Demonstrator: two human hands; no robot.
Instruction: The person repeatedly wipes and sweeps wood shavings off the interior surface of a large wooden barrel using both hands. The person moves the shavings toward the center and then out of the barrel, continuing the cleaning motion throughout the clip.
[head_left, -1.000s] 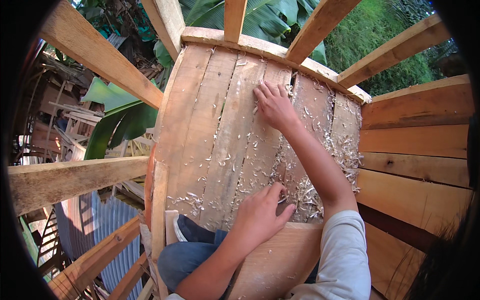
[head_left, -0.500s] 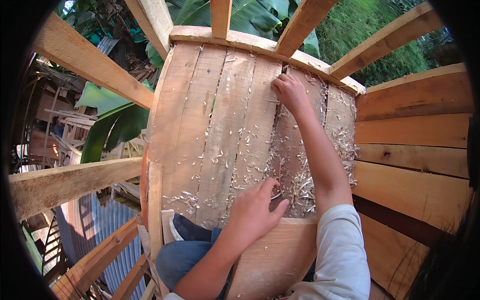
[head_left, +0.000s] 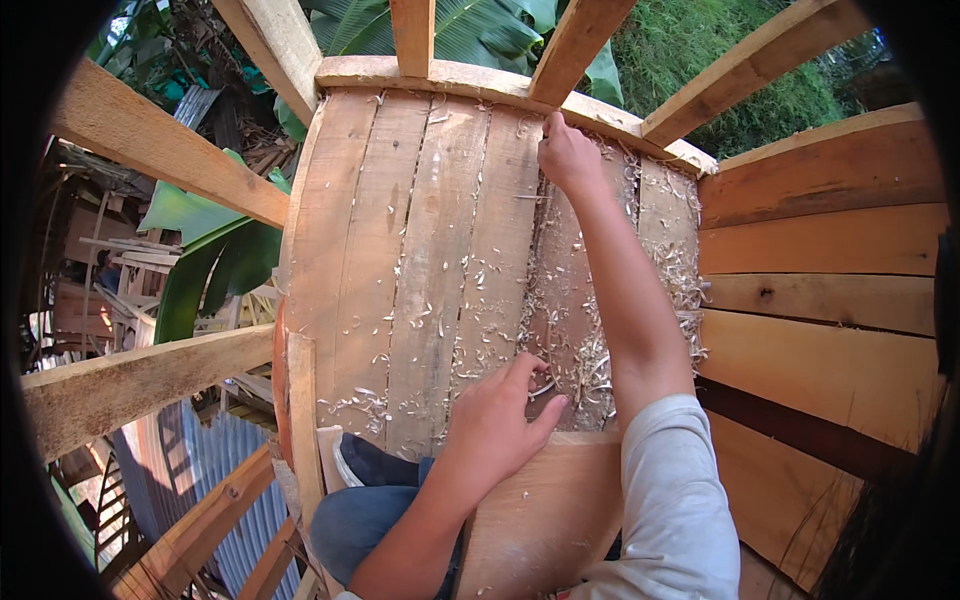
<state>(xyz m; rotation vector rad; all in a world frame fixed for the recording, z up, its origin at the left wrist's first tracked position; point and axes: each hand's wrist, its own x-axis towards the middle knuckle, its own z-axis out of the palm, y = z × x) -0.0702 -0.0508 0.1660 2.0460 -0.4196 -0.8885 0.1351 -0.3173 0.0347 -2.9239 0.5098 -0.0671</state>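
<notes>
Lightly now along the boards beneath your right hand, fingers curled, hold hidden; left hand half-open, seemingly empty, beside shavings.

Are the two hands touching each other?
Apart. The head view shows it: the right hand is up near the far edge of the wooden planks, the left hand is much lower down, and planks show between them.
</notes>
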